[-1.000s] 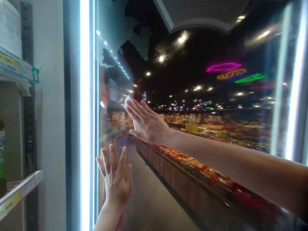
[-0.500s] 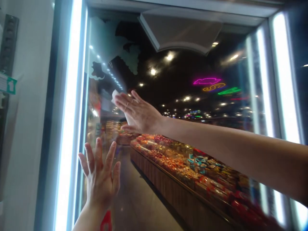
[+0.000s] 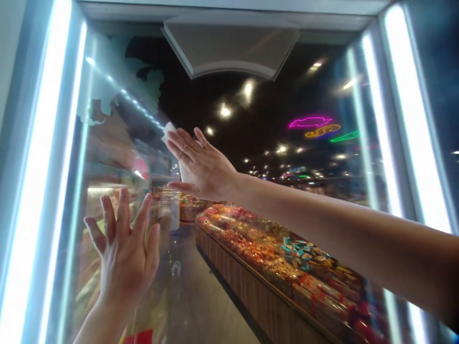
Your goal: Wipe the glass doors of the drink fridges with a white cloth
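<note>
White cloth (image 3: 169,130): one piece, lying under your right hand, near the middle of the view; a corner pokes past the fingertips and a strip shows above the thumb. Cloth or paper, you cannot tell from here.
Right hand (image 3: 202,168): your grip is flat, not curled, holding the cloth by palm and fingers against what looks like a glass pane (image 3: 265,129).
Left hand (image 3: 125,255): wide, fingers fanned, nothing in it; it is lower, apart from the right, and whether it touches the pane you cannot tell.
Slip risk: the cloth could slide or bunch, since your flat hand seems to pin it rather than wrap it.
Smear risk: bare left fingers could mark the pane if they rest on it, and so could a right thumb lying off the cloth.
Light bars (image 3: 34,162): six upright, three each side; some may be reflections. Swinging your left hand outward could knock the nearest.
Neon shapes (image 3: 310,123): three clear ones, pink, orange and green.
Worktop (image 3: 247,270): one long wood-sided display beyond the pane, its bright goods (image 3: 265,248) too many and too blurred to count.
Pale panel (image 3: 233,45): one, overhead.
</note>
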`<act>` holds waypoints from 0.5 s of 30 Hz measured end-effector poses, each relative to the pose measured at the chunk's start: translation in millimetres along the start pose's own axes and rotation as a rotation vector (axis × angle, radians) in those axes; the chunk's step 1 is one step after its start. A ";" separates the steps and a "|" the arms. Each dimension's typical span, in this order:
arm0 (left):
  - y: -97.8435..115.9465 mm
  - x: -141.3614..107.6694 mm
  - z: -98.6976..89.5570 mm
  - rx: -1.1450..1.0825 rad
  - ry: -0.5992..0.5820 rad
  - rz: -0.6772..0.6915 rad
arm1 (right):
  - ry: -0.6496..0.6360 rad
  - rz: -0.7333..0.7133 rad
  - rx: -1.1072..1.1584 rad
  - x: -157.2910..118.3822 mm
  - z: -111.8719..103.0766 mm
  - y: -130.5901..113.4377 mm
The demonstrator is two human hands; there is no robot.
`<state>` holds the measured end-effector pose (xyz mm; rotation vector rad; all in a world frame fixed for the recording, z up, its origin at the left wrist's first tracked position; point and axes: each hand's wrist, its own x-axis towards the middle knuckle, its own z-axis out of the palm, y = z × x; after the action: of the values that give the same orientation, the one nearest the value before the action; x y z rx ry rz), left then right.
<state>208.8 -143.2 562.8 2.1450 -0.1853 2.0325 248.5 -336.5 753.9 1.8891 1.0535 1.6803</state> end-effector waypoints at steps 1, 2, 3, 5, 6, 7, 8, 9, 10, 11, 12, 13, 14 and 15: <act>7.0 4.0 0.5 0.007 -0.012 0.014 | -0.015 -0.038 -0.002 -5.9 -3.1 13.4; 14.9 8.0 1.5 0.010 -0.018 0.030 | -0.024 -0.026 -0.001 -12.1 -6.9 29.5; 23.6 11.9 3.1 0.008 -0.019 0.046 | -0.022 0.036 0.003 -18.6 -11.1 47.1; 42.9 19.6 8.2 -0.003 -0.011 0.069 | 0.017 0.238 0.025 -33.4 -18.8 80.2; 53.3 23.3 11.7 -0.010 -0.003 0.079 | 0.045 0.324 0.038 -41.9 -21.5 91.7; 64.0 26.9 15.7 -0.016 0.005 0.092 | 0.070 0.368 0.050 -51.0 -23.0 98.4; 74.9 30.3 20.0 -0.022 0.010 0.108 | 0.083 0.359 0.061 -60.7 -23.1 100.5; 85.8 33.4 24.5 -0.031 0.016 0.126 | 0.080 0.302 0.070 -70.7 -22.3 99.5; 96.5 36.1 28.8 -0.041 0.023 0.145 | 0.065 0.221 0.077 -80.9 -21.0 97.6; 106.8 38.5 32.8 -0.053 0.031 0.162 | 0.045 0.141 0.080 -91.0 -19.8 97.3; 116.6 40.3 36.4 -0.063 0.034 0.174 | 0.030 0.088 0.080 -100.8 -19.5 100.6; 125.7 41.6 39.5 -0.067 0.032 0.181 | 0.027 0.083 0.077 -110.3 -20.5 108.4; 134.2 42.4 42.1 -0.066 0.030 0.188 | 0.039 0.129 0.071 -119.4 -22.8 120.1; 141.9 42.8 44.2 -0.062 0.029 0.197 | 0.060 0.215 0.065 -128.1 -26.2 133.8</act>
<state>224.1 -289.8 609.7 2.1334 -0.4668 2.1296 260.1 -522.4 771.2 2.0689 0.9674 1.8511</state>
